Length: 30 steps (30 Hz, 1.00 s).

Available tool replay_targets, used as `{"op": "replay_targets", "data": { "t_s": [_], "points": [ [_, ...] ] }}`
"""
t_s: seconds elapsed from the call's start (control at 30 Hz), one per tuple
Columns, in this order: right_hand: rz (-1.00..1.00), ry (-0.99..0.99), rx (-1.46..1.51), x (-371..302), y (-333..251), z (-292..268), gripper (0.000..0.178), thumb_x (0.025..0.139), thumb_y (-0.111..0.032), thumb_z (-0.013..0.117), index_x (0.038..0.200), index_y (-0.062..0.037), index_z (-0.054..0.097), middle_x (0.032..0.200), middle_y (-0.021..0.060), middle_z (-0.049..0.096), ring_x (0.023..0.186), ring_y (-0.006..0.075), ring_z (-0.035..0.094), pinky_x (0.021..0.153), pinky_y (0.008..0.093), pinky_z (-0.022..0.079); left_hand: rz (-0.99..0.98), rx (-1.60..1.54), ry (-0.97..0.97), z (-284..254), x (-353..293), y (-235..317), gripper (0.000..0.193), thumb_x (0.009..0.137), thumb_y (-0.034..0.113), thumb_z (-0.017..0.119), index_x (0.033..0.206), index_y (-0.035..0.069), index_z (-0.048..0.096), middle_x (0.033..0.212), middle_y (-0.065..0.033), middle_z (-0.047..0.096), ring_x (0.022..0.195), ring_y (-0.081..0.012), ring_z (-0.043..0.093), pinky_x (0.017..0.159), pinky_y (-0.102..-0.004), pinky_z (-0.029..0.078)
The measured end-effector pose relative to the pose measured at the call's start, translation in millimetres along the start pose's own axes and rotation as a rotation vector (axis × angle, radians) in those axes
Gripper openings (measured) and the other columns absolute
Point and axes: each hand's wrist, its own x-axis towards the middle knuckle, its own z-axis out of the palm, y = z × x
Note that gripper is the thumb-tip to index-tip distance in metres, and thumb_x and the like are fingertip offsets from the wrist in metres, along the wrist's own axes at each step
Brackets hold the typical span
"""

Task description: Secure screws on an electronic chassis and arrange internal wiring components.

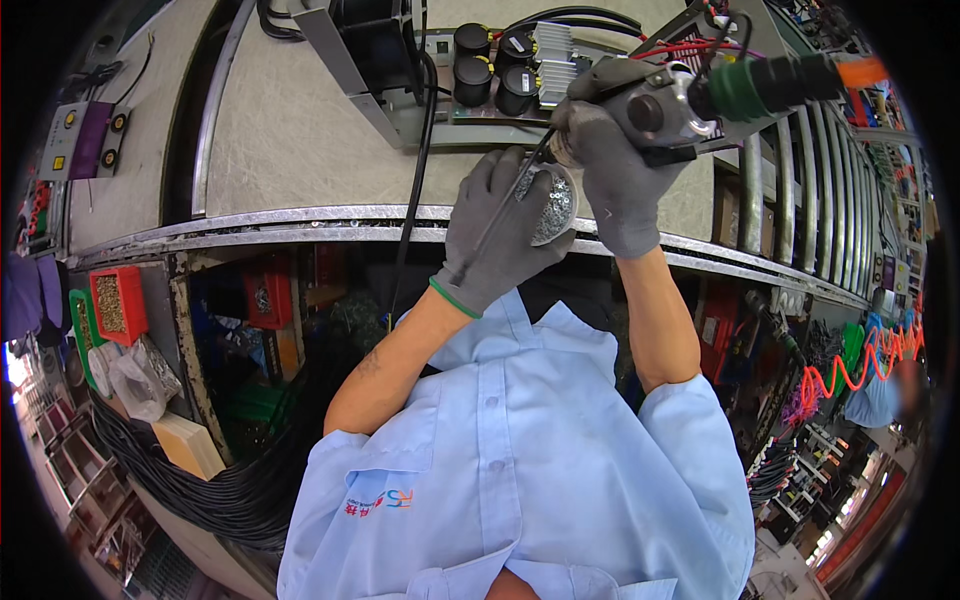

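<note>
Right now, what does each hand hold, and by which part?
Left hand: small dish of screws, cupped from below. Right hand: power screwdriver, gripped around its body.

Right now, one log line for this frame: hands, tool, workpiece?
left hand: cups small dish of screws | right hand: grips powered screwdriver | circuit board with black capacitors: on bench, behind hands

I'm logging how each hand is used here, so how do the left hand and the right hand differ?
The left hand cups a small round dish of silvery screws, palm up near the bench edge. The right hand sits higher, wrapped around a power screwdriver whose long bit slants down across the left hand. Both wear grey gloves.
</note>
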Motion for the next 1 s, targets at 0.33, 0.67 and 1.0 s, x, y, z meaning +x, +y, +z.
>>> {"op": "replay_targets", "data": {
  "t_s": [0.33, 0.67, 1.0],
  "points": [
    [-0.13, -0.166, -0.272, 12, -62, 46, 0.039, 0.087, 0.003, 0.058, 0.126, 0.003, 0.055, 0.108, 0.0161, 0.066, 0.084, 0.021, 0.068, 0.067, 0.0304, 0.054, -0.006, -0.077, 0.086, 4, -1, -3, 0.063, 0.069, 0.038, 0.084, 0.118, 0.005, 0.065, 0.133, -0.0221, 0.055, 0.125, -0.0448, 0.053, 0.102, -0.0528, 0.048],
    [-0.134, -0.143, -0.264, 39, 11, 89, 0.029, 0.088, 0.002, 0.068, 0.116, 0.0014, 0.063, 0.089, 0.0086, 0.07, 0.066, 0.0088, 0.06, 0.055, 0.0238, 0.05, -0.023, -0.048, 0.1, 3, -3, -3, 0.059, 0.072, 0.042, 0.08, 0.114, 0.003, 0.066, 0.134, -0.0219, 0.054, 0.128, -0.0411, 0.05, 0.104, -0.0496, 0.045],
    [-0.295, -0.103, -0.45, 40, 14, 92, 0.02, 0.078, 0.002, 0.075, 0.098, 0.0009, 0.071, 0.088, 0.0055, 0.074, 0.078, 0.0123, 0.069, 0.071, 0.0249, 0.056, -0.02, -0.082, 0.069, 8, -6, -7, 0.07, 0.073, 0.043, 0.08, 0.132, 0.011, 0.061, 0.139, -0.02, 0.05, 0.127, -0.0437, 0.049, 0.104, -0.0516, 0.046]
  ]
}}
